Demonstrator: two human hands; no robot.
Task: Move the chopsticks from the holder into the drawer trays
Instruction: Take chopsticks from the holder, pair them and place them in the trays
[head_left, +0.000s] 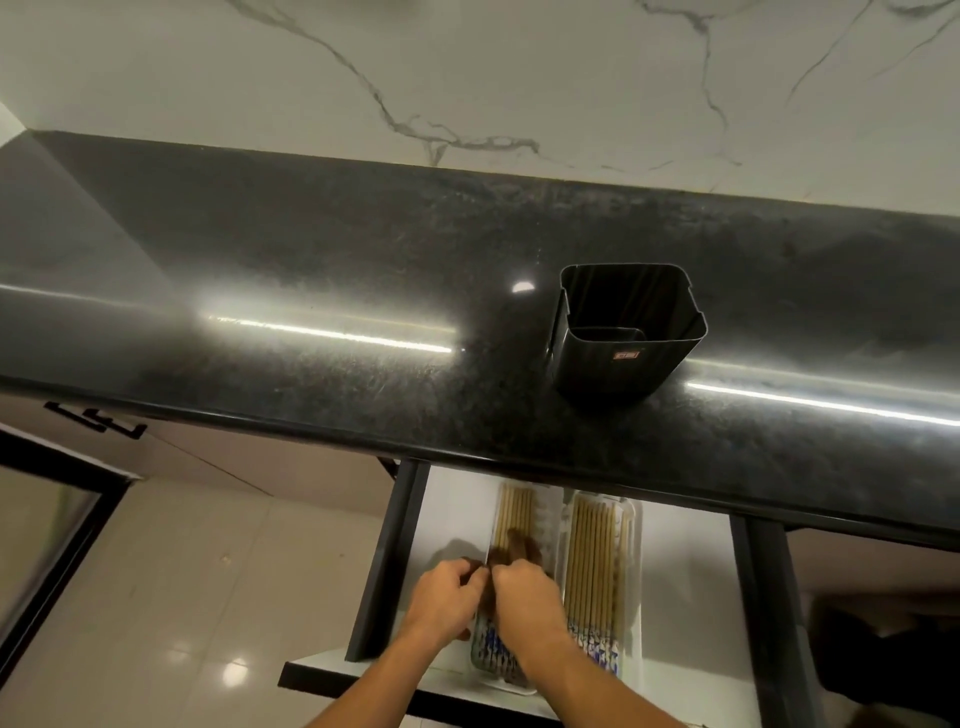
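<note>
Black counter (311, 291), holder (626, 332) label unreadable, both hands (485, 587) gripping chopsticks (511, 514) over drawer tray (550, 514)

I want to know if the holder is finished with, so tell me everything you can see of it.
The holder is a dark, glossy container with a squarish, round-cornered mouth, seemingly metal or plastic. It stands upright on the black speckled countertop, near the front edge, above the open drawer. A smaller inner compartment sits at its front, and a small reddish label marks the front wall. No chopsticks show inside; it looks empty. Neither hand touches it.
</note>
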